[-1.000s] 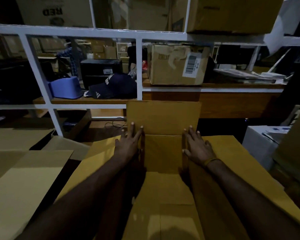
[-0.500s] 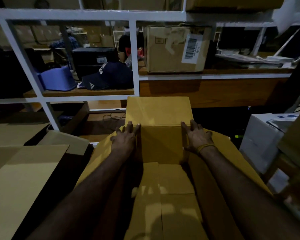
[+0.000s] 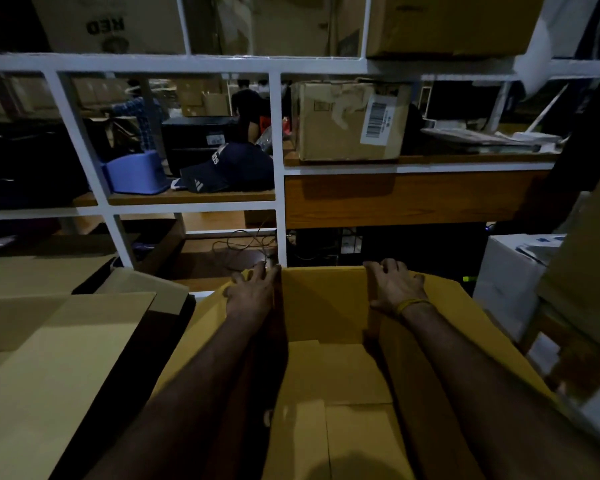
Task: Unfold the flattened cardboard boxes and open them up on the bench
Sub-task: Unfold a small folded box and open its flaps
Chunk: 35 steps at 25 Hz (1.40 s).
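An opened brown cardboard box [image 3: 326,306] stands in front of me, its bottom flaps folded flat inside. My left hand [image 3: 252,292] lies on the box's left side flap at the far corner, fingers stretched over the rim. On the right side flap near the far corner rests my right hand [image 3: 394,287], fingers spread and pressing down. Both side flaps slope outward. The far flap is out of sight behind the far wall. Flattened cardboard sheets [image 3: 49,358] lie on the bench to the left.
A white shelf frame [image 3: 278,168] stands just behind the box, holding a taped carton [image 3: 347,123], a dark cap [image 3: 229,168] and a blue tub [image 3: 136,173]. A white box [image 3: 513,278] and stacked cartons crowd the right side. People work far behind the shelves.
The far flap that stood upright between my hands has gone down behind the far wall. Both hands have slid forward to the box's far corners.
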Tool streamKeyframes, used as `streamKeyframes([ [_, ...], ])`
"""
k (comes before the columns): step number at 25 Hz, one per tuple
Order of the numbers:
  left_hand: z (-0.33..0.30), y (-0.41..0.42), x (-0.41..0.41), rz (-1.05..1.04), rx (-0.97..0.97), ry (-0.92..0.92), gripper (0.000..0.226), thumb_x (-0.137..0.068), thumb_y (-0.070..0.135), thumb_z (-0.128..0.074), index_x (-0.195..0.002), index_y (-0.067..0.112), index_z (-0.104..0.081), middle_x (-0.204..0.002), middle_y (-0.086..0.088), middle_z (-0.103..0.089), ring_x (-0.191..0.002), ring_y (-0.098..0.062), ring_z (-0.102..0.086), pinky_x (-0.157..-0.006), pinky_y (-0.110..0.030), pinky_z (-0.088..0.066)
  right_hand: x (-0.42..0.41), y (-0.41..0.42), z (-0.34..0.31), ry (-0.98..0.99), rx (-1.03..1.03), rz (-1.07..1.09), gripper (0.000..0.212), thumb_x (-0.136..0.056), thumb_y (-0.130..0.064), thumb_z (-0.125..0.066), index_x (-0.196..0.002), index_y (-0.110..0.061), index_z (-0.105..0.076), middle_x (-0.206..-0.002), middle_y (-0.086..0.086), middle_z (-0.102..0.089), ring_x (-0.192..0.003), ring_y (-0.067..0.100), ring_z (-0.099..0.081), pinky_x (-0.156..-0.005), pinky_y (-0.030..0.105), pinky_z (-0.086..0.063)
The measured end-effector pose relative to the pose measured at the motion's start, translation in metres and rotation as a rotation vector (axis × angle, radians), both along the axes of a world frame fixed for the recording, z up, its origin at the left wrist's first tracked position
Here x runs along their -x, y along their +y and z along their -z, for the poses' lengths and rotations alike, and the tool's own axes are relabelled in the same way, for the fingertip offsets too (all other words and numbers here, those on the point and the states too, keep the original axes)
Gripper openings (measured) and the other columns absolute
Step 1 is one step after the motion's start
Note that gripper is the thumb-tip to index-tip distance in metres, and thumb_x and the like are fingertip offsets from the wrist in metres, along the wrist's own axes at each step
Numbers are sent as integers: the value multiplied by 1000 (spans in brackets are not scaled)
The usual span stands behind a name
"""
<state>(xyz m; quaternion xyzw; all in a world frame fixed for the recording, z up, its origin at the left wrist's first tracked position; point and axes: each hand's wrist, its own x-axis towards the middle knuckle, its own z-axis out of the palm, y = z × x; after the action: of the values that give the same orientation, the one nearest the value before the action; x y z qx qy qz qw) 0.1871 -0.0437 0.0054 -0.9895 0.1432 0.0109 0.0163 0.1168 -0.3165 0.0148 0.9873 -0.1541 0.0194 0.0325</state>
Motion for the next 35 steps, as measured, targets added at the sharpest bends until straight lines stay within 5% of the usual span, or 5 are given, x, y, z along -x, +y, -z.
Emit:
streamKeyframes([
  [4,-15,10,1,70,80,182,102,-84,41,-73,-154,42,2,-164,0,6,-145,-49,-7,-105,-68,-32,13,0,-6,36,-129,15,91,-83,-54,-69,-153,-40,-12,-161,6,-9,-146,31,-16,-112,63,-24],
  [10,-12,43,31,82,129,200,106,-86,41,-72,-155,39,8,-163,-2,19,-147,-47,-2,-110,-70,-24,82,4,-6,122,-187,30,106,-82,-62,-64,-155,-35,7,-164,-1,14,-151,29,3,-117,59,-13],
  [25,-26,74,212,-33,40,211,79,-93,38,-62,-154,43,-13,-164,1,10,-145,-44,-5,-107,-72,-26,249,54,-2,86,-162,41,94,-86,-62,-60,-157,-32,-4,-164,1,13,-151,30,3,-117,60,-12],
  [35,-33,84,350,-194,262,192,55,-100,49,-40,-152,41,-23,-163,-6,-7,-145,-43,-12,-110,-71,-19,350,92,-18,47,-365,45,74,-87,-77,-37,-151,-41,-26,-165,4,-1,-149,36,-3,-113,69,-8],
])
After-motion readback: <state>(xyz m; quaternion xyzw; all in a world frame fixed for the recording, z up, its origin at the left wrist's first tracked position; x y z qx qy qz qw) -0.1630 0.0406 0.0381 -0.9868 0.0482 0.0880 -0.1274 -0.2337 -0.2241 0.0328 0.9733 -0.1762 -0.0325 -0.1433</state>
